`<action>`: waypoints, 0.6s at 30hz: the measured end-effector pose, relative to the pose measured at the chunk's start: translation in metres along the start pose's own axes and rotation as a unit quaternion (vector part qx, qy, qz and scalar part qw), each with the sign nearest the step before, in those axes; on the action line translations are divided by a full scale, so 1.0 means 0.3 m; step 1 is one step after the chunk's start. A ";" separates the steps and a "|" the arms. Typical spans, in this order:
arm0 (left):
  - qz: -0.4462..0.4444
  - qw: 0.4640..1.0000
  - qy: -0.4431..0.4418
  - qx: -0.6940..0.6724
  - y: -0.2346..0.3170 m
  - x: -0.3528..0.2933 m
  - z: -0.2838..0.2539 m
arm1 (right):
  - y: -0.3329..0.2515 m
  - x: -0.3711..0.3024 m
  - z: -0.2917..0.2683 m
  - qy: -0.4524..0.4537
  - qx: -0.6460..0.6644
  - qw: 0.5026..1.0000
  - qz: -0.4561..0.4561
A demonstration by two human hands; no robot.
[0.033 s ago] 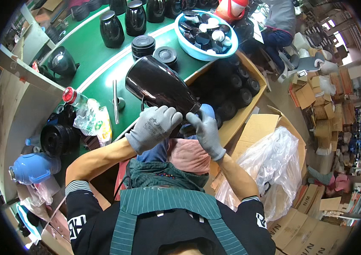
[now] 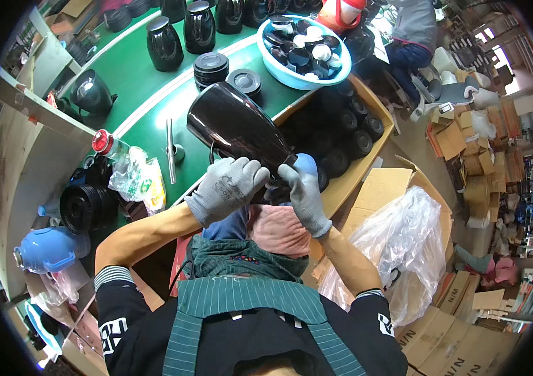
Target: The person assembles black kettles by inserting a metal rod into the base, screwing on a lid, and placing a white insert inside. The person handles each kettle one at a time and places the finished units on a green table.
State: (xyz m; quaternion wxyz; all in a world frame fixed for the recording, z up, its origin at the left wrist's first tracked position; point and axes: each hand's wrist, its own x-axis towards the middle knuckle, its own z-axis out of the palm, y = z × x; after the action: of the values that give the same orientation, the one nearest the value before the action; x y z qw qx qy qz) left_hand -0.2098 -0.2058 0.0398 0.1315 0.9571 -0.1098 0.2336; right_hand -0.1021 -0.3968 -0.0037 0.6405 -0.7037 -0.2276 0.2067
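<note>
A glossy black jug-like vessel (image 2: 236, 122) lies tilted across my lap, its wide end toward the green table and its narrow end toward my right hand. My gloved left hand (image 2: 229, 188) is closed around its near side, by a thin dark handle or loop. At the narrow end, my gloved right hand (image 2: 304, 195) pinches with bent fingers. What sits between those fingertips is hidden. Just beyond the vessel stand a stack of black round lids (image 2: 211, 67) and another black lid (image 2: 244, 82).
A light blue basin (image 2: 307, 80) holds black and white caps. Beside it is a cardboard box (image 2: 384, 128) of dark round parts. Black jugs (image 2: 165, 47) stand along the green table (image 2: 144, 113). Clear plastic (image 2: 398, 238) fills an open carton at my right. A seated person (image 2: 414, 31) is farther off.
My right hand's fingers have shifted slightly at the narrow end of the vessel. The vessel has moved a touch to the right; my left hand keeps its grip.
</note>
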 end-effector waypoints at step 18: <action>-0.303 0.909 0.277 -0.067 -0.735 -0.091 -0.066 | 0.213 0.413 -0.089 -0.005 0.330 0.918 0.218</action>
State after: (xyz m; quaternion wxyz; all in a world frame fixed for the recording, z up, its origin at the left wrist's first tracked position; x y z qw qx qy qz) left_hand -0.1819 0.0117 -0.0004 0.2849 0.8300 0.2108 0.4307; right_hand 0.0176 -0.3507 -0.0646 0.7745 -0.4834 0.0092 0.4080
